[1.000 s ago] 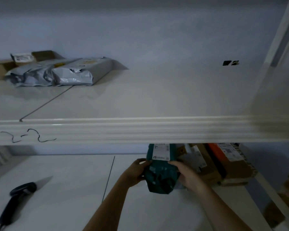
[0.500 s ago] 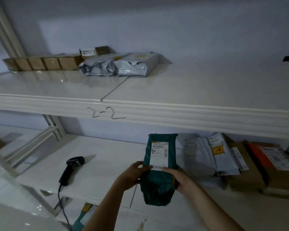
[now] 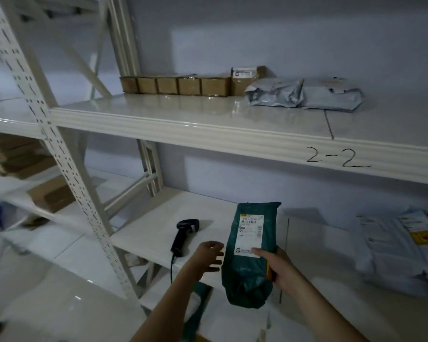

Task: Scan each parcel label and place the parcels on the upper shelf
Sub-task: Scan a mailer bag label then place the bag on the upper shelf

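Note:
My right hand (image 3: 279,266) grips a dark green parcel bag (image 3: 250,272) upright, its white label (image 3: 249,234) facing me. My left hand (image 3: 208,255) is off the bag, fingers spread, hovering between the bag and a black barcode scanner (image 3: 184,234) that lies on the lower shelf (image 3: 146,233). The upper shelf (image 3: 183,119), marked "2-2", carries a row of brown boxes (image 3: 176,85) and two grey poly bags (image 3: 304,95).
Several grey parcels (image 3: 395,253) are piled at the right of the lower shelf. A perforated white upright (image 3: 59,154) stands at the left, with cardboard boxes (image 3: 22,174) on the neighbouring rack. Another green bag (image 3: 198,309) lies below the shelf.
My left hand has let go of the green bag and moved left toward the scanner. The view has swung left and back, bringing the rack's upright and scanner closer to centre.

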`<move>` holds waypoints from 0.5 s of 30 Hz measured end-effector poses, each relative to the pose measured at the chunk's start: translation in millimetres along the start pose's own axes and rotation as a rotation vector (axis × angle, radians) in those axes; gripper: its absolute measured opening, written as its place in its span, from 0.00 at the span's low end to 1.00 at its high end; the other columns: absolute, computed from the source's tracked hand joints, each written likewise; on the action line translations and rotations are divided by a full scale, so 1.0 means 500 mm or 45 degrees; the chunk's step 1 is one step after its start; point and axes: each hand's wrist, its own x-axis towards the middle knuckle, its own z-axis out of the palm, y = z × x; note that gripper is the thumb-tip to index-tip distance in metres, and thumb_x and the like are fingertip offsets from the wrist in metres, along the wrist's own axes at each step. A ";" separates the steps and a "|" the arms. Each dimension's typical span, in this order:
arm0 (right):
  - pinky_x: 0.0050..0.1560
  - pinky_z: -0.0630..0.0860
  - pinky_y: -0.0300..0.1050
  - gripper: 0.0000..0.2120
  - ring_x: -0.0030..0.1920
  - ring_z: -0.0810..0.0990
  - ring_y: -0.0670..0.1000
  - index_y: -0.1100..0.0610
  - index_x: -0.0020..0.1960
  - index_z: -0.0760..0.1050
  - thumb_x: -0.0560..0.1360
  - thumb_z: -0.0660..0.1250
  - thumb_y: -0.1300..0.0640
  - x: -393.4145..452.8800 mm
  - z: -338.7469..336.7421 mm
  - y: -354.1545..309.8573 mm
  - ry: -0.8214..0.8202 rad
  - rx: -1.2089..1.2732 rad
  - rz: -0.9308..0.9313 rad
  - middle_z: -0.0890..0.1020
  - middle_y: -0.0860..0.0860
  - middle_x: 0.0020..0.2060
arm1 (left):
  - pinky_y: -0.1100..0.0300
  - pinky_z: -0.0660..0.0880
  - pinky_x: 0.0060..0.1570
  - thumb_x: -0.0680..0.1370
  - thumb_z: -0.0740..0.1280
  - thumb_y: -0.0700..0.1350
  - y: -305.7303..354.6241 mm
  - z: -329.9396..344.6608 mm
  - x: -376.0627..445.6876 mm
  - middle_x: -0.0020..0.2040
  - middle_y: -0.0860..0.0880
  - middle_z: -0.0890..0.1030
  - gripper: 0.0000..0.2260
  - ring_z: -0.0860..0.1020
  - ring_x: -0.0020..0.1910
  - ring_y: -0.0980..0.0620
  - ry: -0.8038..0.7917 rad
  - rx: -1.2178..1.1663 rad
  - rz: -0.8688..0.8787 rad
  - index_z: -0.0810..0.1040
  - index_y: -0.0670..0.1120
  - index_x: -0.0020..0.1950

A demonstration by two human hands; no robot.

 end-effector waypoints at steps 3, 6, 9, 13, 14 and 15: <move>0.49 0.83 0.50 0.24 0.52 0.85 0.57 0.55 0.64 0.76 0.70 0.78 0.61 0.017 0.061 0.006 0.051 0.012 -0.006 0.85 0.54 0.54 | 0.54 0.76 0.46 0.81 0.62 0.47 -0.021 -0.070 0.019 0.50 0.44 0.78 0.10 0.76 0.44 0.46 0.156 -0.044 -0.034 0.75 0.43 0.59; 0.48 0.83 0.49 0.22 0.52 0.85 0.56 0.54 0.62 0.76 0.70 0.78 0.62 0.054 0.100 0.002 0.095 -0.010 -0.023 0.85 0.53 0.53 | 0.55 0.73 0.43 0.80 0.62 0.44 -0.037 -0.135 0.064 0.47 0.42 0.77 0.08 0.73 0.42 0.46 0.276 -0.009 -0.026 0.76 0.43 0.55; 0.53 0.83 0.54 0.26 0.52 0.85 0.57 0.56 0.64 0.75 0.69 0.79 0.60 0.117 0.124 0.001 0.142 -0.050 -0.016 0.85 0.54 0.54 | 0.54 0.73 0.45 0.77 0.64 0.45 -0.063 -0.184 0.124 0.50 0.40 0.80 0.12 0.78 0.48 0.41 0.395 0.175 -0.034 0.77 0.42 0.58; 0.54 0.83 0.57 0.28 0.52 0.85 0.58 0.57 0.65 0.73 0.68 0.80 0.60 0.206 0.155 0.004 0.164 -0.066 -0.006 0.84 0.55 0.55 | 0.50 0.74 0.59 0.75 0.65 0.54 -0.098 -0.236 0.211 0.57 0.42 0.77 0.22 0.76 0.56 0.41 0.555 0.444 -0.155 0.70 0.48 0.66; 0.54 0.83 0.57 0.29 0.52 0.85 0.57 0.56 0.65 0.73 0.68 0.80 0.60 0.227 0.160 0.005 0.170 -0.068 0.000 0.84 0.55 0.55 | 0.50 0.73 0.60 0.75 0.65 0.56 -0.097 -0.246 0.230 0.60 0.42 0.76 0.25 0.75 0.58 0.40 0.558 0.468 -0.186 0.67 0.48 0.69; 0.53 0.83 0.56 0.29 0.52 0.85 0.57 0.56 0.66 0.73 0.69 0.79 0.60 0.247 0.166 0.005 0.173 -0.072 0.009 0.84 0.55 0.56 | 0.51 0.72 0.60 0.75 0.65 0.57 -0.094 -0.256 0.251 0.62 0.41 0.74 0.26 0.74 0.60 0.39 0.542 0.493 -0.215 0.65 0.47 0.70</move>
